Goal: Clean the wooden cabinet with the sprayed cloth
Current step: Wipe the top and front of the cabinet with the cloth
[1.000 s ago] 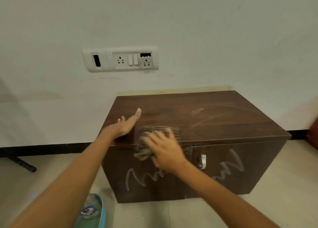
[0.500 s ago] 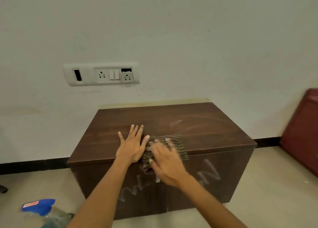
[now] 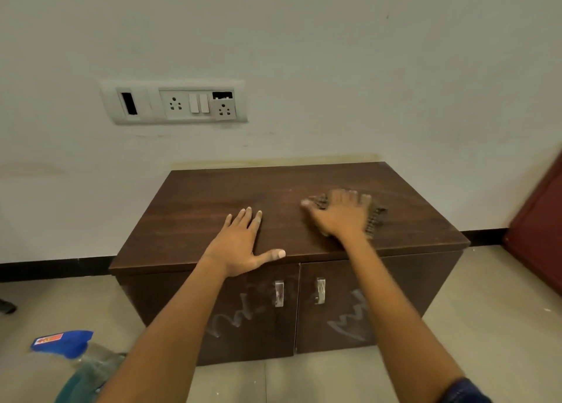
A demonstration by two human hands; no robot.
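Soft even indoor light; right hand (image 3: 340, 217) motion-blurred; wide-angle bending at edges.

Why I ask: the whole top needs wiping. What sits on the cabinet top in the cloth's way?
Only the left hand, resting flat on the cabinet top left of the cloth under the right hand. Nothing else visible lies there.

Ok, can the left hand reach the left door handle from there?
Probably yes: the left hand lies flat, holding nothing, and the left door handle hangs uncovered just below its thumb.
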